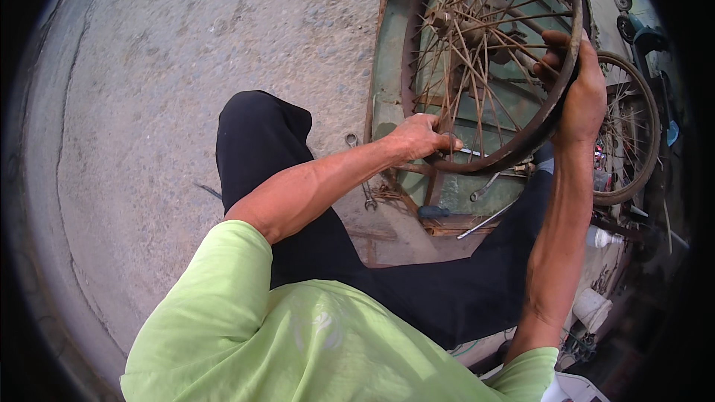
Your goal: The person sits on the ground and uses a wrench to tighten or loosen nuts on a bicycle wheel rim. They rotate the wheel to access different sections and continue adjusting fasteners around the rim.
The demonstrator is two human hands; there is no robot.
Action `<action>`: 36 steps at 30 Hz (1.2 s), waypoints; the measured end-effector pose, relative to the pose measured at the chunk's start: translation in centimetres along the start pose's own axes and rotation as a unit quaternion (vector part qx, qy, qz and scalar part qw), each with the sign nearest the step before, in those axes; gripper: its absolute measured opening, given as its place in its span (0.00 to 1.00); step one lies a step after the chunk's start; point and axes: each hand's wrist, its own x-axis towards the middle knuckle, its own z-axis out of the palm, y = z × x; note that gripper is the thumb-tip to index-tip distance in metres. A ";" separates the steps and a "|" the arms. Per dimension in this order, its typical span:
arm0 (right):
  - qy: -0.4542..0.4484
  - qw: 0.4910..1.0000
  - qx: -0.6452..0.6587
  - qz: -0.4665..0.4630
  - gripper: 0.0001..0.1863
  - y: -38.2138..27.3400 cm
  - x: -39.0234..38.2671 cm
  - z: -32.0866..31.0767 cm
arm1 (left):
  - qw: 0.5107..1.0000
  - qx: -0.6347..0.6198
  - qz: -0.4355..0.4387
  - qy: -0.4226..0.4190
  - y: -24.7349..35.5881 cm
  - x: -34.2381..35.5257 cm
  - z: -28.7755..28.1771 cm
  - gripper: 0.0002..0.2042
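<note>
A rusty spoked wheel stands tilted in front of me over a worn green metal surface. My right hand is closed around the right side of its rim, fingers curled in toward the spokes. At the lower left of the rim, my left hand is closed on the wheel, thumb and fingers among the spoke ends. A shiny metal bar shows just beyond the left fingertips; whether the hand touches it I cannot tell. The wheel's hub is rusty, with parts behind it hidden by spokes.
Left of the green surface lies a double-ended wrench. Near my legs are another wrench, a dark-blue handle and a thin metal rod. At right stand a second spoked wheel, a white bottle and a white container.
</note>
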 end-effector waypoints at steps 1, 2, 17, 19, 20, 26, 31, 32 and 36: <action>0.004 1.000 0.002 0.003 0.30 -0.2 -0.2 0.2 | 1.000 0.020 -0.001 0.008 -0.4 0.2 0.0 0.26; 0.008 1.000 0.005 0.005 0.30 -0.3 -0.4 0.3 | 0.999 0.040 0.002 0.005 -0.9 0.1 0.0 0.29; -0.025 0.995 -0.061 -0.073 0.33 2.8 -3.3 -0.7 | 0.948 0.299 0.006 0.113 -1.1 0.0 -0.1 0.38; -0.023 0.997 -0.049 -0.063 0.32 2.9 -3.6 -0.6 | 0.957 0.264 0.000 0.121 -1.8 0.3 0.1 0.38; -0.023 0.997 -0.044 -0.064 0.32 3.0 -3.6 -0.5 | 0.964 0.235 -0.002 0.124 -2.1 0.5 0.3 0.37; -0.027 0.998 -0.019 -0.059 0.32 3.0 -3.9 -0.1 | 0.976 0.158 -0.002 0.148 -3.2 0.6 0.9 0.36; -0.030 0.998 -0.003 -0.057 0.32 3.3 -4.2 -0.4 | 0.975 0.169 0.001 0.146 -3.2 0.8 1.0 0.35; -0.032 0.998 -0.001 -0.054 0.32 3.3 -4.3 -0.3 | 0.975 0.172 -0.001 0.143 -3.2 0.7 0.8 0.35; -0.038 0.998 0.002 -0.050 0.32 3.0 -4.3 -0.5 | 0.972 0.169 0.027 0.159 -3.6 0.8 0.8 0.38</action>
